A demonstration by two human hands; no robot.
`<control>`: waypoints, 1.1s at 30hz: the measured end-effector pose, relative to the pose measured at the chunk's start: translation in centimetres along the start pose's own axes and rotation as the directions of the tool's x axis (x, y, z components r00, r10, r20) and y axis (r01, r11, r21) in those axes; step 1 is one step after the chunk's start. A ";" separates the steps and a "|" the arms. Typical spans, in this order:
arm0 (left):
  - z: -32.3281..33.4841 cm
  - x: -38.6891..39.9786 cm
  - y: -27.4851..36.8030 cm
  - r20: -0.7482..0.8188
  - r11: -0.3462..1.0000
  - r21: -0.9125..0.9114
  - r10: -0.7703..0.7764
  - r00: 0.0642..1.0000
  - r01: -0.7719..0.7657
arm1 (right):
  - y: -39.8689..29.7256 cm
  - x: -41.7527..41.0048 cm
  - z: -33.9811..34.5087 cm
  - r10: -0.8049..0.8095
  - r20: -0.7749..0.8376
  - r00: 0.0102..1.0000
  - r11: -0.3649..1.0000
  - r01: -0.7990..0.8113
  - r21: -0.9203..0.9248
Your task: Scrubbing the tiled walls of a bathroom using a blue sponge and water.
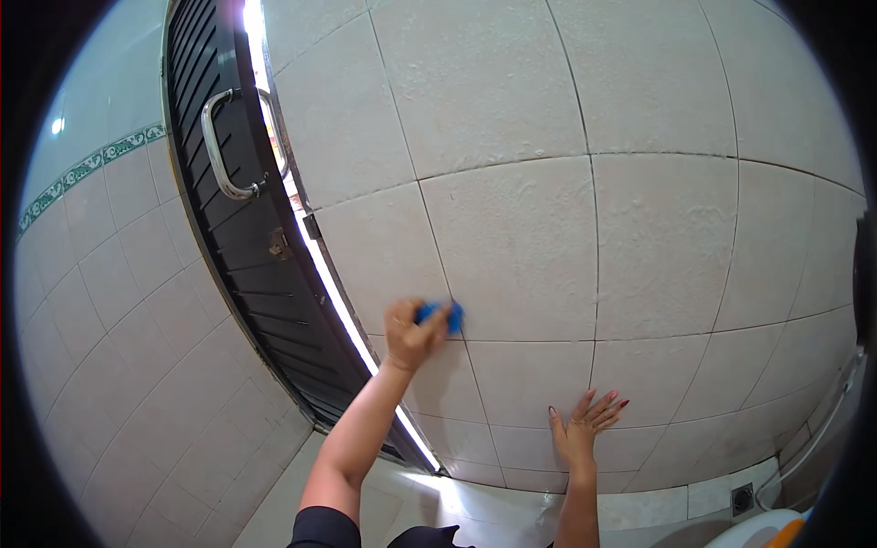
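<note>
My left hand (pixel 411 334) grips a blue scrubbing pad or sponge (pixel 440 318) and presses it to the beige wall tiles (pixel 510 253), on a grout line near the door's edge. Hand and pad are blurred. Lower and to the right, my right hand (pixel 584 426) lies with spread fingers flat against the wall and holds nothing; its nails are painted red. Wet, foamy-looking streaks show on the tiles above both hands.
A dark slatted door (pixel 267 274) with a chrome handle (pixel 218 144) stands slightly ajar at left. Below are the tiled floor (pixel 390 507) and a floor drain (pixel 742 499). At lower right, a pale hose (pixel 815 438) hangs near a white and orange object (pixel 760 533).
</note>
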State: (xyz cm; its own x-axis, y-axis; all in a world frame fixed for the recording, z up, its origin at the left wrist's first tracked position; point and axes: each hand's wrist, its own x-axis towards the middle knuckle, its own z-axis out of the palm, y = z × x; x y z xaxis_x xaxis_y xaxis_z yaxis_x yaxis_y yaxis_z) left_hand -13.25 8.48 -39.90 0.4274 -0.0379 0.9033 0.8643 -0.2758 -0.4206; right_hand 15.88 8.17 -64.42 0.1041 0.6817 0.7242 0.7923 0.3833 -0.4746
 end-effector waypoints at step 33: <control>2.8 13.6 3.2 -0.280 0.996 -0.049 -0.088 0.956 0.077 | 0.3 -0.2 -0.1 -0.033 0.022 0.999 0.999 0.033 -0.004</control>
State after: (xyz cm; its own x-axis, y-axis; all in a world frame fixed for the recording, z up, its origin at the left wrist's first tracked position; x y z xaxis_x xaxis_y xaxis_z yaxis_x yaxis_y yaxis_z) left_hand -3.94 9.74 -29.15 0.2581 -0.2813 0.9242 0.8805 -0.3251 -0.3449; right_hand 16.17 8.07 -64.65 0.0648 0.6824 0.7281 0.7980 0.4026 -0.4485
